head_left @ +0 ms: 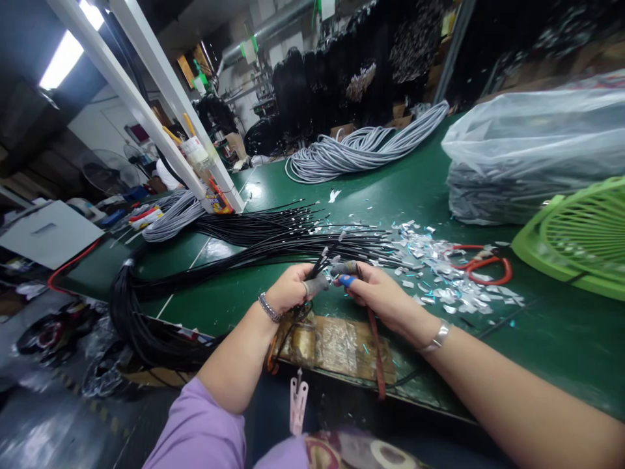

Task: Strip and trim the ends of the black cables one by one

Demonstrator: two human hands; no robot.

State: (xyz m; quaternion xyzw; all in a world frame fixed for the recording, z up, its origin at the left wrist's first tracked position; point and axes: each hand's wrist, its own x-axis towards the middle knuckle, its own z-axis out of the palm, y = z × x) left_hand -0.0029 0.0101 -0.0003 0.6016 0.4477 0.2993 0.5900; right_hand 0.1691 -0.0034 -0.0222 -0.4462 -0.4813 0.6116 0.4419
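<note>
My left hand point(297, 286) is closed around a few black cables point(319, 262), whose stripped, silvery ends point up and away from me. Grey covers wrap some of its fingertips. Close beside it, my right hand point(359, 284) pinches at the cable ends; it wears a grey finger cover and a blue band on the thumb. What sits between its fingertips is too small to make out. Under both hands lies a tape-covered board point(336, 345) at the table edge, with a reddish-brown strap point(377, 355) hanging over it. Behind them stretches a long bundle of black cables point(244, 251).
Foil scraps point(439, 267) and red-handled scissors point(488, 266) lie to the right, near a green fan point(576, 234). Grey cable coils point(361, 150) and a plastic-wrapped bundle point(532, 150) rest farther back. A white post point(195, 111) stands at left. A pink clothespin point(297, 404) hangs in front.
</note>
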